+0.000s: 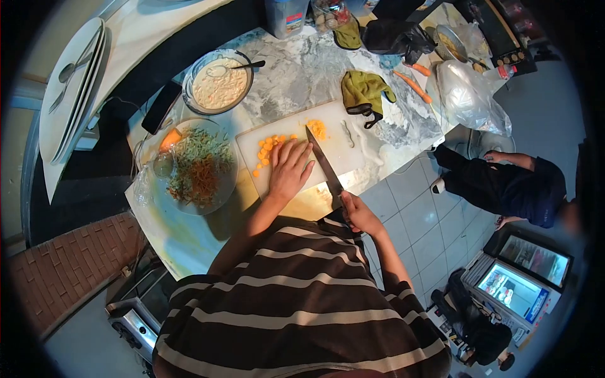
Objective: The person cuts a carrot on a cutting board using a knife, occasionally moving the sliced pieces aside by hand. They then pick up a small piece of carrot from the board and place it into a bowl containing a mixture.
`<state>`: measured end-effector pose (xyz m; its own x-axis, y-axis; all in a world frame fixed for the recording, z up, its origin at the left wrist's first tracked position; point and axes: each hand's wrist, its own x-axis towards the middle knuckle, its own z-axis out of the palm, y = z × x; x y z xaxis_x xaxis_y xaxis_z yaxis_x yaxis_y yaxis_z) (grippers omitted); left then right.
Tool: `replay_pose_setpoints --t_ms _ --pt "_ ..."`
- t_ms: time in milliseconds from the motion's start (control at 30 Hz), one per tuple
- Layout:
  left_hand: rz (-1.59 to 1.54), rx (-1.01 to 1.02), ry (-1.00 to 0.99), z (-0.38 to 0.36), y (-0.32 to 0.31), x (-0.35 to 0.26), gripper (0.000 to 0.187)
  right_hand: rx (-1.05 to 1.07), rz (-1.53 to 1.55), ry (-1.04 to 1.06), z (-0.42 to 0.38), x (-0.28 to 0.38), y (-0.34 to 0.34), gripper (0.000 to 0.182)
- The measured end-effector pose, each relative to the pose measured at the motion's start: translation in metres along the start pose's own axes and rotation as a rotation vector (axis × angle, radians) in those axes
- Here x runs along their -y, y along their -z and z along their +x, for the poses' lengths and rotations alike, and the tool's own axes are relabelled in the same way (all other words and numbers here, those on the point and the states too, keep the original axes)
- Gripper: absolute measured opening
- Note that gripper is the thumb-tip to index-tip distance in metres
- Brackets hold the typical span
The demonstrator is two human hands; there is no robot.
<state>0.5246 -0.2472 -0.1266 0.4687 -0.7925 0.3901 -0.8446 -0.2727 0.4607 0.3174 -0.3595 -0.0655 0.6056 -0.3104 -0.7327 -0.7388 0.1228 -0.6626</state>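
Note:
My right hand [362, 214] is wrapped around the handle of a large kitchen knife [324, 165]. The blade lies across a white cutting board [343, 151], its tip beside a small pile of finely chopped carrot [317, 130]. Palm down on the board, my left hand [290, 169] has its fingers stretched out and the thumb apart, close to the blade. Carrot slices [267, 146] lie along its far left side; what is under the fingers is hidden. Left of the board stands a clear bowl [234, 183] of shredded green and orange vegetables [200, 164].
A bowl of creamy mixture [220, 88] with a spoon stands behind. Right of it are a green cloth [365, 94], whole carrots [413, 87] and a plastic bag [469, 94]. Stacked plates [69, 94] sit at left. Another person [510, 183] is at right, a second [485, 334] lower right.

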Motion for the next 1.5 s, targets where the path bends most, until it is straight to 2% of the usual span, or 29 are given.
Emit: replay_pose_setpoints --t_ms 167,233,267,333,467,667,767,833,900,967,1033,1067,1100,1133,1167,1200,1267,1300,1333,1400,1433,1500 --pt "0.032 0.034 0.013 0.0 -0.001 -0.001 0.042 -0.018 -0.054 -0.009 0.002 -0.004 -0.007 0.055" --pt "0.033 0.026 0.018 0.0 -0.001 0.0 0.041 -0.34 -0.4 0.519 0.009 -0.018 -0.017 0.041" --pt "0.034 0.017 0.02 -0.001 0.0 0.0 0.041 -0.332 -0.402 0.521 0.009 -0.018 -0.019 0.041" --pt "0.036 -0.004 0.028 -0.003 0.0 0.001 0.04 -0.376 -0.558 0.272 0.008 -0.009 -0.026 0.032" --pt "0.044 -0.036 0.032 -0.004 0.0 0.002 0.038 -0.46 -0.706 0.183 0.002 0.006 -0.039 0.032" --pt "0.041 -0.057 0.026 0.0 0.003 -0.001 0.037 -0.404 -0.573 0.239 0.009 -0.007 -0.024 0.034" --pt "-0.03 -0.077 0.093 0.001 0.003 -0.001 0.037 -0.368 -0.445 0.364 0.012 -0.014 -0.015 0.038" --pt "-0.059 -0.091 0.119 -0.001 0.0 0.0 0.036 -0.298 -0.288 0.347 0.007 -0.01 -0.007 0.041" --pt "-0.093 -0.1 0.131 0.001 -0.001 0.002 0.035 -0.279 -0.268 0.335 0.0 -0.003 0.001 0.042" --pt "0.003 -0.119 0.111 0.004 0.004 -0.002 0.034 -0.261 -0.247 0.311 -0.007 0.0 0.005 0.043" --pt "0.01 -0.131 0.089 0.006 0.007 -0.004 0.036 -0.114 -0.019 0.19 -0.01 0.003 0.013 0.045" --pt "0.029 -0.148 0.072 0.006 0.009 -0.004 0.038 -0.108 -0.035 0.191 -0.011 0.001 0.016 0.045" --pt "0.036 -0.165 0.083 0.006 0.008 -0.004 0.038 0.01 0.085 0.16 -0.009 -0.001 0.02 0.045" --pt "-0.222 -0.199 0.223 0.006 0.009 -0.007 0.04 0.13 0.208 0.125 -0.007 0.0 0.021 0.046" --pt "-0.484 -0.225 0.359 0.004 0.009 -0.01 0.042 0.141 0.201 0.126 -0.004 0.002 0.022 0.046" --pt "-0.48 -0.226 0.374 0.002 0.007 -0.009 0.042 0.172 0.2 0.095 -0.005 0.002 0.023 0.046" --pt "-0.957 -0.255 0.513 0.012 0.016 -0.014 0.044 0.22 0.182 0.044 -0.009 0.002 0.022 0.046" --pt "-1.056 -0.252 0.602 0.015 0.018 -0.017 0.039 0.252 0.254 -0.004 -0.008 0.005 0.021 0.045" --pt "-1.05 -0.265 0.598 0.014 0.018 -0.012 0.039 0.28 0.328 -0.043 -0.006 0.011 0.021 0.045" --pt "-1.366 -0.066 0.742 0.016 0.016 0.004 0.033 0.314 0.383 -0.057 -0.006 0.019 0.017 0.044" --pt "-1.388 -0.041 0.738 0.016 0.017 0.007 0.026 0.32 0.404 -0.083 -0.006 0.02 0.015 0.044" --pt "-1.37 -0.015 0.727 0.016 0.015 0.016 0.025 0.322 0.424 -0.089 -0.005 0.019 0.011 0.044"
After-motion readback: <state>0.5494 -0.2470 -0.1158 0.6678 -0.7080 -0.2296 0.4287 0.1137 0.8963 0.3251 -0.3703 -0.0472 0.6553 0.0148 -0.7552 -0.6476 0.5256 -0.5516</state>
